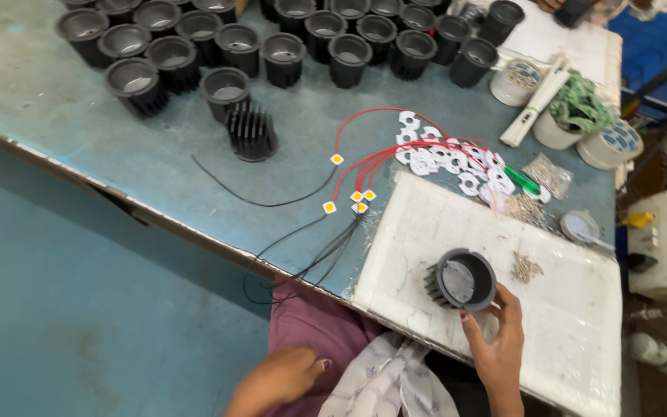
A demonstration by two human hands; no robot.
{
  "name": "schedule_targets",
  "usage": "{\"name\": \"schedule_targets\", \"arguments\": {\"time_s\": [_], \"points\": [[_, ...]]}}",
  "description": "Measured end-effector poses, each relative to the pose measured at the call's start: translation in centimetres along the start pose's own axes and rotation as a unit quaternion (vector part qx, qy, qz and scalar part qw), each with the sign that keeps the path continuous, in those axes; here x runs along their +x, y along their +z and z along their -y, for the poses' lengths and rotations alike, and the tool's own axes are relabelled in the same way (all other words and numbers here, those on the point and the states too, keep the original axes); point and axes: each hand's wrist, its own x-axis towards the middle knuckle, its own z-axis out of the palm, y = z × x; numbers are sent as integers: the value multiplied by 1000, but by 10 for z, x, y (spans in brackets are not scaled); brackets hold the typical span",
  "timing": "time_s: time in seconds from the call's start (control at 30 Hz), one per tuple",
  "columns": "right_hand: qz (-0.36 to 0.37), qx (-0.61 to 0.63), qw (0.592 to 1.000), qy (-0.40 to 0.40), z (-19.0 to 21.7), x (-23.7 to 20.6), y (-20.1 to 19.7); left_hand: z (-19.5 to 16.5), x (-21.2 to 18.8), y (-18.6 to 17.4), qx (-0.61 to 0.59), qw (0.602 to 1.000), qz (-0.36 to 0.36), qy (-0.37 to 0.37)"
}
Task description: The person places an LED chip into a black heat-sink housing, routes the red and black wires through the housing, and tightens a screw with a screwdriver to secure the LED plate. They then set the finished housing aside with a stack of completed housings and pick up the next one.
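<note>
My right hand (497,344) grips a black finned lamp housing (462,279) that lies on its side on a white foam board (426,224). The housing's open round mouth faces up toward me. My left hand (275,381) hangs below the table edge near my lap, fingers curled, and nothing shows in it. Several small yellow LED chips (358,198) on red and black wires (364,162) lie on the blue table (55,85), left of the board.
Many black housings (225,38) stand in rows at the far side; one (252,131) stands upside down. White plastic holders (441,154), a green-handled tool (522,180), bags and piles of screws (526,267), and round tubs (516,80) lie to the right. A white switch box (660,243) sits at the right edge.
</note>
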Motion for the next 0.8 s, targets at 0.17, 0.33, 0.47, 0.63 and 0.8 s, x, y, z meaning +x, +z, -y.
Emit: {"name": "schedule_targets", "arguments": {"time_s": [0.17,0.33,0.47,0.63,0.8], "points": [[24,60,998,2,-8,4,-2,-28,-2,-101,-292,897,-286,167],[23,45,999,17,-13,5,-3,-49,80,-148,-100,821,-539,162],[19,73,997,-2,-24,5,-1,-41,124,-142,-79,820,-545,159],[14,29,999,22,-49,4,-2,-27,143,-138,-47,819,-549,162],[25,-19,997,70,-81,6,-3,-26,138,-140,1,801,-564,200]]}}
